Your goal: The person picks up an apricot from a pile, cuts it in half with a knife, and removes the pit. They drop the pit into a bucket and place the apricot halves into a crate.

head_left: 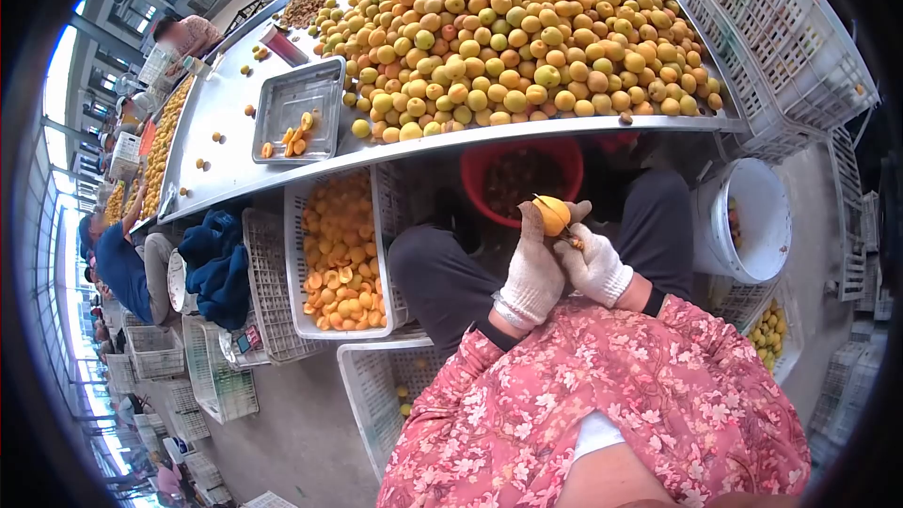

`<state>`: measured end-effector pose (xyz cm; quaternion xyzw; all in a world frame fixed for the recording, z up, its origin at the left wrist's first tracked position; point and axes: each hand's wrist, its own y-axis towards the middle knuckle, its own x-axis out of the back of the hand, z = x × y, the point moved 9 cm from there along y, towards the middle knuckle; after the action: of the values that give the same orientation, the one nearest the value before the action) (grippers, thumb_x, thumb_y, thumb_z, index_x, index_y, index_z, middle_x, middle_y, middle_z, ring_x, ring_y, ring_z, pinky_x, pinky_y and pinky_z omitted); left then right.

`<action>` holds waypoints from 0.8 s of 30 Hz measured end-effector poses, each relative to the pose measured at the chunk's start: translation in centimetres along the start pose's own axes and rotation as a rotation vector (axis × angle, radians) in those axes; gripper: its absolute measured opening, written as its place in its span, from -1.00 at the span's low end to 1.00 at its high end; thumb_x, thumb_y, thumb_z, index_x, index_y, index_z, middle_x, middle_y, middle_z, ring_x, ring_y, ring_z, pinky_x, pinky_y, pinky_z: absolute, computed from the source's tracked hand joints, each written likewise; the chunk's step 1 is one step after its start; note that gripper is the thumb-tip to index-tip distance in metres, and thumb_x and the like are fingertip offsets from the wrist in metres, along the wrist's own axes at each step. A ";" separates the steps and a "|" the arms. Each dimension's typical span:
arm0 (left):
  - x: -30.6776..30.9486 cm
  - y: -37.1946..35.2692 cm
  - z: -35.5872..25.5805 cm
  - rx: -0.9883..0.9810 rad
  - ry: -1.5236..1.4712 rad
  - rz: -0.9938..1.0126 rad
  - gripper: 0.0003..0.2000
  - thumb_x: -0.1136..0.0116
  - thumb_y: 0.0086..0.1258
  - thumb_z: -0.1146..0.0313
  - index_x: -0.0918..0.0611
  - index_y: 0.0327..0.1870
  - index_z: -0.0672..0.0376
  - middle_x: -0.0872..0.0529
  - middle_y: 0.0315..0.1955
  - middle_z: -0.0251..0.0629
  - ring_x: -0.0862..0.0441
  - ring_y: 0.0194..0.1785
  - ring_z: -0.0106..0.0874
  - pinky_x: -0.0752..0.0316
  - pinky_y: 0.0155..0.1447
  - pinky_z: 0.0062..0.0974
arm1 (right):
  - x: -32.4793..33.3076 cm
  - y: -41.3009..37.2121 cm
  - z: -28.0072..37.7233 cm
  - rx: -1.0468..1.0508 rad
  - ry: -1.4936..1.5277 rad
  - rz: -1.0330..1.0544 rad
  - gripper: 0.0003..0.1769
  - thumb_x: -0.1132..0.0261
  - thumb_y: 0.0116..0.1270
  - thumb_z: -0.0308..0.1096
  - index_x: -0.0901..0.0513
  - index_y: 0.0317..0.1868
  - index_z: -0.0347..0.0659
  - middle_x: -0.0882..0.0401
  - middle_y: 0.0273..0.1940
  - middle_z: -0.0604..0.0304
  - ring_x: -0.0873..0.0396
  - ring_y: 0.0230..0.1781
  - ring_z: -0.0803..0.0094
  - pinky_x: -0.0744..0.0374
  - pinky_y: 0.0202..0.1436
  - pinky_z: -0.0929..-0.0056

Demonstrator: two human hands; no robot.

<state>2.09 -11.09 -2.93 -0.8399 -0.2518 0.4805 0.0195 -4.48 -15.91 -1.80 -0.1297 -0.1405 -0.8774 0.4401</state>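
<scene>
A yellow-orange apricot (551,215) is held up in front of my lap by my left hand (530,277), which wears a white knitted glove with soiled fingertips. My right hand (599,268), gloved the same way, is closed right beside it, against the left hand. A small brownish bit shows at its fingers, but what it grips is too small to make out. Below and beyond the hands, between my knees, stands a red basin (477,190) with dark brown contents. A large heap of whole apricots (508,38) covers the metal table ahead.
A metal tray (282,94) with a few apricot halves lies on the table (221,169). Left of my knees, a white crate (293,273) holds halved apricots. A white bucket (757,216) stands right, near stacked crates (781,28). Another person (132,263) sits far left.
</scene>
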 end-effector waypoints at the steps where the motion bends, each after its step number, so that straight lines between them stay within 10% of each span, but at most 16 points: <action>1: 0.2 -0.2 0.3 0.038 -0.010 0.006 -0.22 0.06 0.35 -0.44 -0.54 0.12 0.25 -0.67 -0.01 -0.22 -0.58 0.00 -0.43 -0.44 0.20 -0.49 | 0.0 -0.1 0.5 -0.001 0.002 0.003 -0.73 -0.24 0.43 -0.27 -0.58 -0.05 -0.33 -0.69 -0.30 -0.17 -0.69 -0.27 -0.11 -0.63 -0.23 0.19; 7: -0.5 -0.7 0.7 0.159 -0.305 0.129 -0.35 0.05 0.46 -0.30 -0.53 0.20 0.16 -0.61 0.12 -0.13 -0.54 0.20 -0.28 -0.39 0.38 -0.29 | 0.6 1.3 2.6 0.008 -0.067 0.116 -0.75 -0.22 0.45 -0.23 -0.57 -0.14 -0.29 -0.66 -0.31 -0.22 -0.65 -0.29 -0.18 -0.61 -0.25 0.12; 14: 2.3 0.9 -2.6 -0.095 -0.056 0.200 -0.52 -0.22 0.49 0.29 -0.35 0.36 0.10 -0.60 0.09 -0.14 -0.60 0.13 -0.34 -0.52 0.25 -0.35 | 0.2 4.2 2.1 -0.033 -0.315 0.326 -0.69 -0.18 0.46 -0.21 -0.56 0.04 -0.25 -0.68 -0.22 -0.20 -0.67 -0.12 -0.16 -0.62 -0.11 0.17; 24: 4.1 -0.1 -3.2 -0.127 0.011 0.027 -0.64 -0.18 0.51 0.24 -0.46 0.18 0.24 -0.66 -0.06 0.03 -0.67 0.00 -0.19 -0.61 0.14 -0.30 | -3.0 1.6 0.6 0.019 -0.366 0.226 -0.60 -0.17 0.44 -0.06 -0.56 0.02 -0.23 -0.70 -0.26 -0.18 -0.66 -0.22 -0.19 -0.63 -0.18 0.03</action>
<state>6.34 -8.54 -4.44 -0.8454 -0.2702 0.4592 -0.0391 -1.42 -14.41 -2.04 -0.2975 -0.2110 -0.7829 0.5041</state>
